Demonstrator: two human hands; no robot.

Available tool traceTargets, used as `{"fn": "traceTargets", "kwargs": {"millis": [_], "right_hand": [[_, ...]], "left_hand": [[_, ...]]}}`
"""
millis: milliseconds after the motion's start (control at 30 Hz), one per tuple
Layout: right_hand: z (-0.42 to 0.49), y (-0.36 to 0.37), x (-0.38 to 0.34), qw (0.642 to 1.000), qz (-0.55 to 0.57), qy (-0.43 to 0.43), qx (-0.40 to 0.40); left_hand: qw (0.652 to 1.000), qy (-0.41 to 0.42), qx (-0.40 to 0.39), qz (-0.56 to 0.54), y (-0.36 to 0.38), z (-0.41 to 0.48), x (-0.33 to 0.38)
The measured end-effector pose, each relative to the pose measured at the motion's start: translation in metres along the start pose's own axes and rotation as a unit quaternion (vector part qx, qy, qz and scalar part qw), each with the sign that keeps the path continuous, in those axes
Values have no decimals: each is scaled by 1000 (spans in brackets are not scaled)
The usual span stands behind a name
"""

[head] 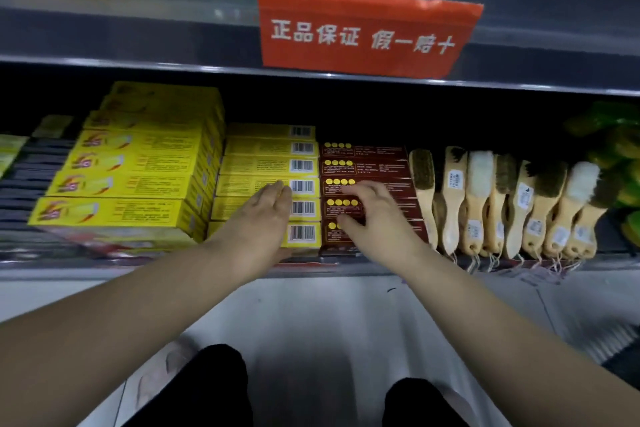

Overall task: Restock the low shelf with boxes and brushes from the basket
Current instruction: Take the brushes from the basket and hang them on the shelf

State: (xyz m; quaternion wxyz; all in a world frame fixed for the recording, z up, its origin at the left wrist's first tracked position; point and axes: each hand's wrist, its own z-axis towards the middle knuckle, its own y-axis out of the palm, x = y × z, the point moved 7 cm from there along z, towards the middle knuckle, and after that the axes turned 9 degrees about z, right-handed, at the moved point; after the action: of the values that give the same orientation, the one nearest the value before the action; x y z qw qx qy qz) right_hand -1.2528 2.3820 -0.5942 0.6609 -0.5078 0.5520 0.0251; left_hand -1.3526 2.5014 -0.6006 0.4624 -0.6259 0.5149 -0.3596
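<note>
Light is dim and uneven: the back of the low shelf sinks into black shadow, while the pale floor at 6 o'clock is brightest. Motion blur softens the whole frame, worst on the green packages at 3 o'clock. Wide-angle distortion bows the upper shelf edge.

Left arm: bare forearm enters from 8 o'clock and reaches up toward 1 o'clock.
Left hand: flat, fingers straight and held together, palm turned toward 3 o'clock, fingertips pointing to 12 o'clock.
Right arm: bare forearm enters from 4 o'clock and reaches toward 11 o'clock.
Right hand: palm down, fingers bent at the knuckles and slightly spread, thumb stretched toward 9 o'clock.
Hands: near each other, not touching.
Legs: two dark-clad knees at 6 o'clock.
</note>
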Motion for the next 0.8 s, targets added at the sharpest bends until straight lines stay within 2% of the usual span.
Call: {"fn": "traceTargets", "kwargs": {"millis": [67,233,300,400,533,600,700,800], "right_hand": [[6,24,-20,997,-3,-14,-73],[8,53,-24,959,-187,-61,-203],[2,64,-24,952,-206,-93,-208],[-5,79,-32,952,-204,-147,-174],[-4,73,-36,958,-197,-155,-139],[-2,69,-38,962,-176,-132,-165],[4,61,-55,971,-95,-80,-202],[13,54,-87,978,-13,-39,-203]], "left_hand": [[999,-26,-37,0,7,-4,-11],[995,-46,-83,22,17,2,-18],[995,-49,-86,29,20,4,-16],[994,-52,-89,37,24,5,-14],[995,-31,-85,30,17,-1,-14],[999,3,-49,-5,4,-9,-16],[993,59,62,-86,-36,-33,-28],[975,51,166,-136,-72,-67,-63]]}}
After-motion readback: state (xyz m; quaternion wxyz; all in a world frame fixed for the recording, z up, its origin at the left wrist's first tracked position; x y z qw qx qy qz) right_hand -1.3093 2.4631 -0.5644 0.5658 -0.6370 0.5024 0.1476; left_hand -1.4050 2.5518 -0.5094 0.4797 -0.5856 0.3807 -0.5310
